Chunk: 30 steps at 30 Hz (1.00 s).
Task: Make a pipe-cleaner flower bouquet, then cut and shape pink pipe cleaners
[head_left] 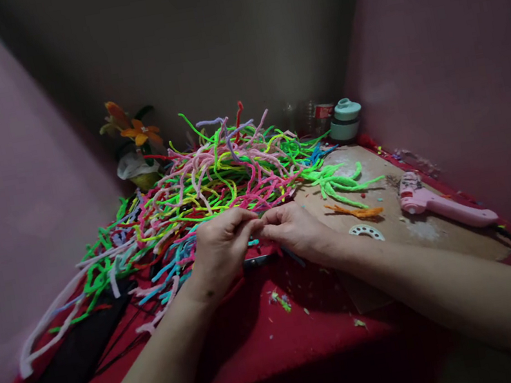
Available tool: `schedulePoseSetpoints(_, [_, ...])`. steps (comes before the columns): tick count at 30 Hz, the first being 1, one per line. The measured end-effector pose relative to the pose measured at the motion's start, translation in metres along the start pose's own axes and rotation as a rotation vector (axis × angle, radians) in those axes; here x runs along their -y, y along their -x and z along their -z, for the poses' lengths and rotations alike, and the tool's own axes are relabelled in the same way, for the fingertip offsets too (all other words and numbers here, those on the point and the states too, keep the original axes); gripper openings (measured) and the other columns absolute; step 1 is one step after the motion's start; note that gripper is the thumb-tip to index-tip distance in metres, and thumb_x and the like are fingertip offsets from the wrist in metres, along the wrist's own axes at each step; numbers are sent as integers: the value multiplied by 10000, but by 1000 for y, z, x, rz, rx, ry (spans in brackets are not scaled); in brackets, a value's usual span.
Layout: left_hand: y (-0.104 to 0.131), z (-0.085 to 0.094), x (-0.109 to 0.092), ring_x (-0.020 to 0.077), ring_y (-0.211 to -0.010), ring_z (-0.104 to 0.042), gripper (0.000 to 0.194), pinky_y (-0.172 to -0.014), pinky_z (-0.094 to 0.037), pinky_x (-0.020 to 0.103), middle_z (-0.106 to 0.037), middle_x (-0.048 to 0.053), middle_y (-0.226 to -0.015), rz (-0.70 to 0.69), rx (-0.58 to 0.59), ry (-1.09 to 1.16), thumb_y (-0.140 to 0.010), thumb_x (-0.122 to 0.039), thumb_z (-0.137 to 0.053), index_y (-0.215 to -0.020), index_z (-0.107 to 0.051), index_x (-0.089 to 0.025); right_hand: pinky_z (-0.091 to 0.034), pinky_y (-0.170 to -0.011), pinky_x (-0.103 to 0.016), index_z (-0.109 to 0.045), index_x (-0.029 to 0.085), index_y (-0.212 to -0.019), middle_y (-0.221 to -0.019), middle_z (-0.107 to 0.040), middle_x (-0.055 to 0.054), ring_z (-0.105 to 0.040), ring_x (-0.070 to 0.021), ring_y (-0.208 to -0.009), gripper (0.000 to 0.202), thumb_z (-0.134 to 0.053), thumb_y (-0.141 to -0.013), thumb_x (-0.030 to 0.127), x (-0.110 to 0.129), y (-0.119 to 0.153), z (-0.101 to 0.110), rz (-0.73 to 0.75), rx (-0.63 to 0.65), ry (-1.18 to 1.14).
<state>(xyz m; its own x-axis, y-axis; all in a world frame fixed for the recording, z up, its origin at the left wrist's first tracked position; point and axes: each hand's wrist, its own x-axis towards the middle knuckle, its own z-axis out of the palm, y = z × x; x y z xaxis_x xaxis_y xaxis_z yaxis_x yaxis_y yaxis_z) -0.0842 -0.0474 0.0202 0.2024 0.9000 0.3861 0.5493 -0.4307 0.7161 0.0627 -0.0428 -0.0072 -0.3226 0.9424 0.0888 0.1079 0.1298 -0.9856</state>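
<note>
My left hand point(225, 242) and my right hand point(291, 228) meet over the front of the red cloth, fingertips pinched together and touching. Whatever lies between the fingertips is too small or hidden to make out. Just behind them rises a big tangled heap of fuzzy pipe cleaners point(214, 179) in pink, green, yellow, red and blue. A bright green pipe-cleaner piece with several arms point(337, 181) lies to the right of the heap, with an orange twisted piece point(357, 210) in front of it. A white disc with holes point(366, 233) is near my right forearm.
On the brown board point(420, 236) at right rests a pink tool point(454, 207) with a cable. A teal-lidded container point(346, 119) and a bottle point(322, 116) stand at the back. Orange flowers point(140, 132) are back left; a long black object point(70, 373) lies front left. Scraps dot the red cloth point(262, 347).
</note>
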Motion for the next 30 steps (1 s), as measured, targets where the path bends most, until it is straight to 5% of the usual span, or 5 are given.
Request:
schedulePoseSetpoints(4, [-4,6,-6,80,-407,-394,203,-398,-290,202,-502,-34,-472,318,149,232,-716,-345,-599,-712,-636,-145,-241,-460,-223,-515,152,-531,-479,-420,50,-320,-65,-468,254,-581,-700,329,0,2,-1,44,-47,-37])
schedulePoseSetpoints(12, [1,-5,2,109,-621,-518,112,-618,-385,221,-585,-10,-648,-92,-43,-190,-766,-239,-540,-715,-613,-171,-266,-444,-219,-501,160,-508,-444,-430,63,-353,-57,-420,218,-603,-669,266,0,1,-4,-21,-31,-148])
schedulePoseSetpoints(21, [-10,5,-2,56,-425,-362,266,-410,-283,180,-496,-41,-560,334,52,274,-778,-416,-528,-755,-577,-155,-285,-408,-214,-553,143,-541,-441,-481,50,-374,-54,-381,200,-659,-646,277,-5,-4,0,-92,45,-444])
schedulePoseSetpoints(26, [-9,8,-2,56,-449,-389,253,-421,-300,175,-530,-34,-576,403,298,263,-657,-373,-654,-740,-617,-137,-290,-408,-212,-556,142,-566,-452,-491,46,-392,-61,-391,203,-679,-641,285,-10,-8,3,-96,8,-551])
schedulePoseSetpoints(30, [-9,9,2,49,-413,-332,253,-394,-243,173,-431,-51,-463,360,302,169,-667,-366,-639,-599,-568,-133,-293,-419,-217,-545,146,-544,-442,-467,46,-381,-63,-400,188,-651,-647,262,-7,-8,4,-83,28,-558])
